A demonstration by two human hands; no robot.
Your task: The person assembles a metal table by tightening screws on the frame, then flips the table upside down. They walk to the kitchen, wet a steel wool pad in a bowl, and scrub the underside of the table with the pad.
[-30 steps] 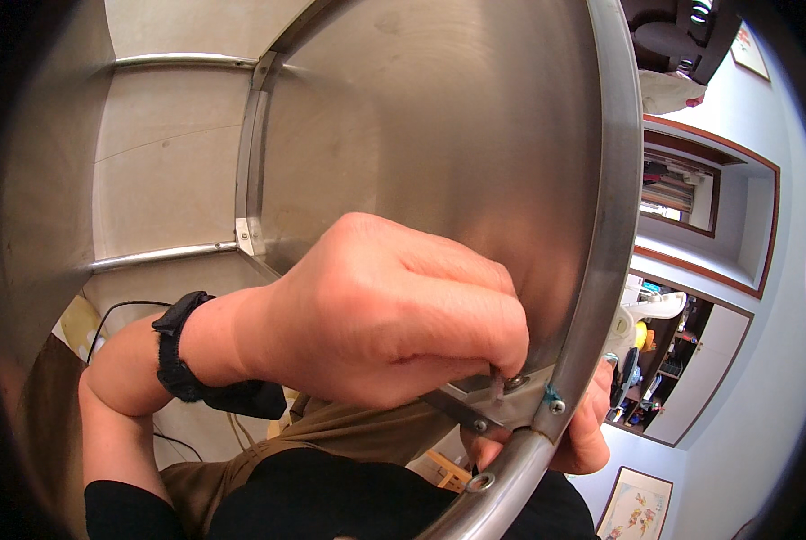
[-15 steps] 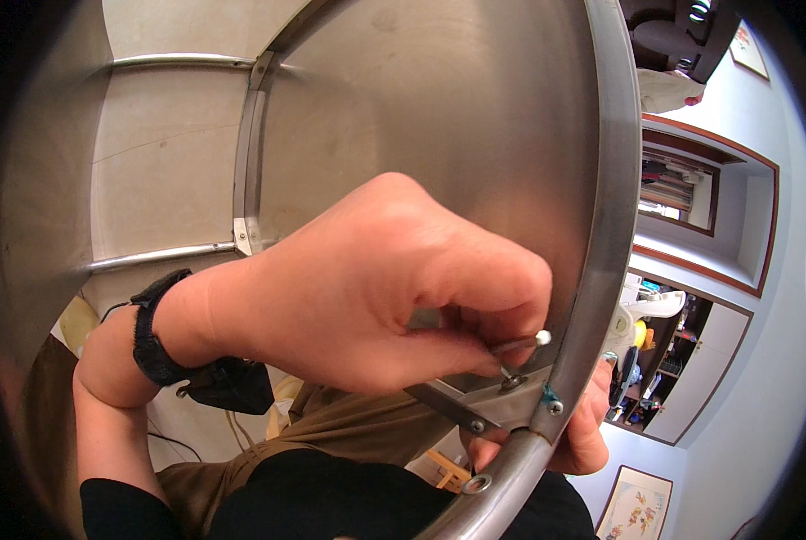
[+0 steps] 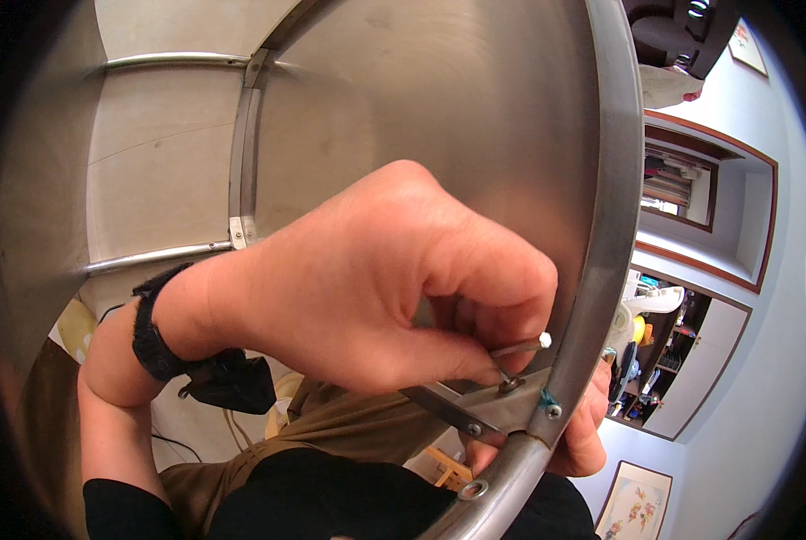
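My left hand (image 3: 421,279) reaches in from the left, wearing a black wrist strap (image 3: 156,333). Thumb and curled fingers pinch a thin hex key (image 3: 517,348) with a bright white-looking end. Its lower end meets a bolt (image 3: 510,385) on a corner bracket (image 3: 497,405) of a metal frame (image 3: 592,297). My right hand (image 3: 587,436) is closed around the frame's outer side at this corner, partly hidden behind it; one of its fingertips shows below the bracket. Whether it also holds a small part there is hidden.
A large metal panel (image 3: 421,99) fills the frame's inside, with crossbars (image 3: 165,256) at left. A flat brace (image 3: 448,412) runs into the corner. My trousers (image 3: 349,423) are below. A cabinet with shelves (image 3: 691,360) stands off to the right.
My left hand has shifted slightly up and to the right, its knuckles higher, still pinching the hex key at the bolt. My right hand stays at the frame corner.
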